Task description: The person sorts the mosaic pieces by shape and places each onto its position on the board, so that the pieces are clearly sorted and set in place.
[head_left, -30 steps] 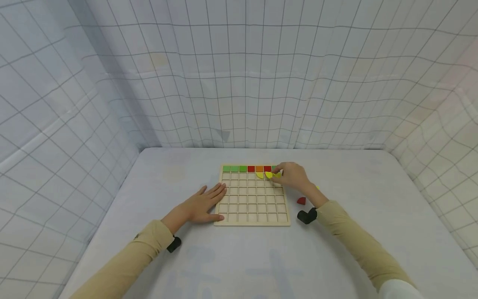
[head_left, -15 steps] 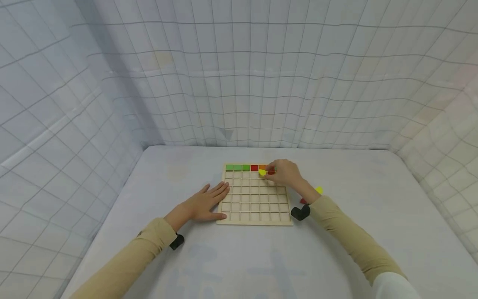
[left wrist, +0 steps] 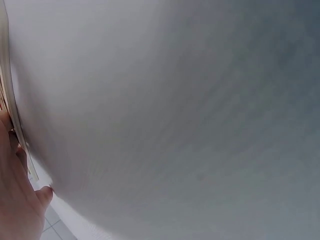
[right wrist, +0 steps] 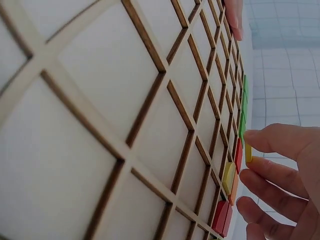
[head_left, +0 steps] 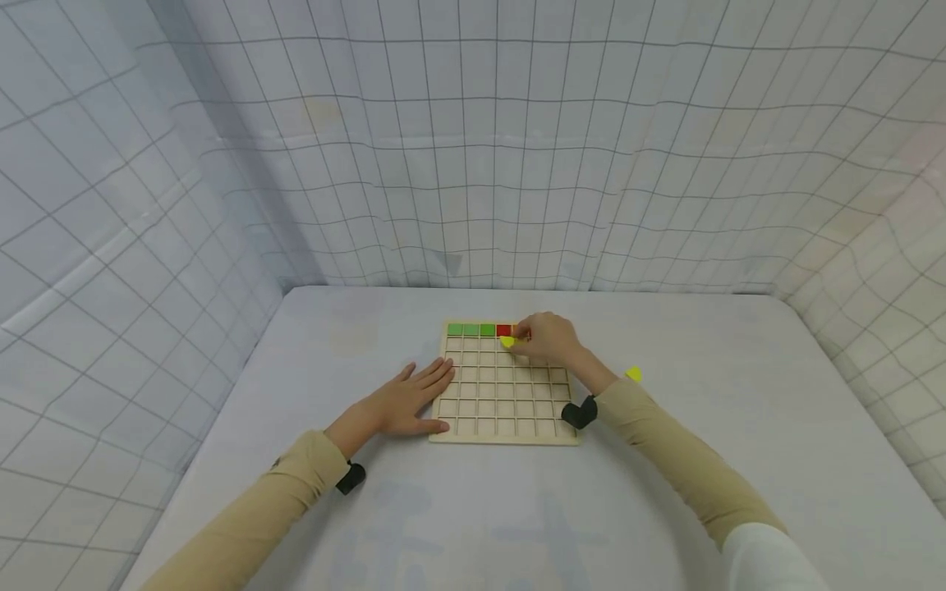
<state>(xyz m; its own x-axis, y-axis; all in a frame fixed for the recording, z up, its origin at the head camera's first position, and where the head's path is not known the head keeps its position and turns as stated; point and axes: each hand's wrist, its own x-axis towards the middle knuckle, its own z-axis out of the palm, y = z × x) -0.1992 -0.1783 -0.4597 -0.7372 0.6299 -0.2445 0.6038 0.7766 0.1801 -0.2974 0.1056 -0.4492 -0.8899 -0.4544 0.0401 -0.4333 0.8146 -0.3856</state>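
Observation:
My right hand point(head_left: 549, 338) pinches a yellow quarter-round piece point(head_left: 506, 341) between thumb and forefinger, over the second row of a wooden grid board point(head_left: 505, 440). The right wrist view shows the pinched yellow piece point(right wrist: 248, 148) on its edge, beside the row of coloured tiles; the other fingers of the right hand point(right wrist: 280, 175) are bent below it. A second yellow piece point(right wrist: 228, 177) and a red piece point(right wrist: 219, 220) sit in cells of the board there. My left hand point(head_left: 402, 404) lies flat with spread fingers, fingertips and thumb on the board's left edge.
Green tiles point(head_left: 471, 330) and a red tile point(head_left: 503, 330) fill the board's far row; its right part is hidden by the right hand. A yellow piece point(head_left: 633, 373) lies right of the board on the white tablecloth point(head_left: 473, 517). Gridded curtains point(head_left: 480, 164) surround the table.
My right hand has moved left along the second row, lifting one yellow piece on the way. The loose red piece right of the board is now hidden by the arm. The left hand stays put.

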